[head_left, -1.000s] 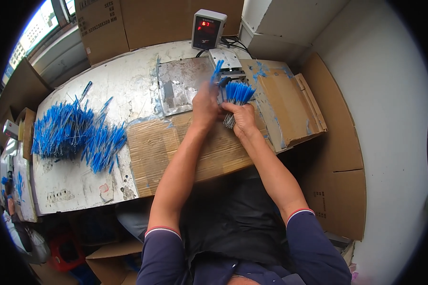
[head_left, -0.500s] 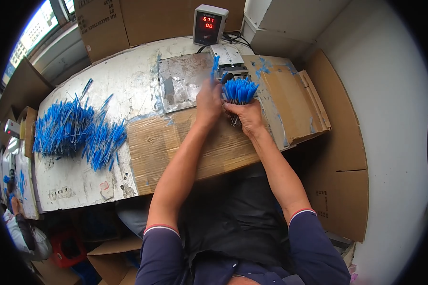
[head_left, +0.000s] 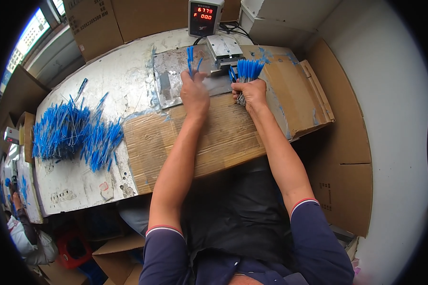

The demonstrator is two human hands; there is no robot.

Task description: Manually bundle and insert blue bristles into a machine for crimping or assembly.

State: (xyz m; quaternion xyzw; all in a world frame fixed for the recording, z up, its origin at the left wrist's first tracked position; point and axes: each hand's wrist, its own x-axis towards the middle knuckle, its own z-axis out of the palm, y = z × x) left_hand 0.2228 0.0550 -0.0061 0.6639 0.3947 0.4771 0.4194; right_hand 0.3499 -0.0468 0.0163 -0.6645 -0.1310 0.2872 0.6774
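My right hand (head_left: 253,91) is closed around a thick upright bundle of thin wire-stemmed sticks with blue ends (head_left: 250,70). The blue ends point away from me, and the metal stems come out below the fist. One or two blue pieces stick out aside, by the thumb. To its left, my left hand (head_left: 195,94) pinches a few blue-ended sticks (head_left: 190,56), partly blurred, above a scuffed metal plate (head_left: 169,97). Just beyond both hands stands a small metal machine block (head_left: 224,47); the hands look apart from it.
At the left of the worn white table (head_left: 76,187) lies a big pile of blue-ended sticks (head_left: 62,128), with a looser heap beside it. A display box with red digits (head_left: 204,18) stands behind the machine. Taped cardboard (head_left: 199,137) covers the front edge; a cardboard box (head_left: 290,97) sits right.
My hands have moved apart: the left has gone left with a few sticks, the right slightly away from me and right with the bundle. The display digits have changed.
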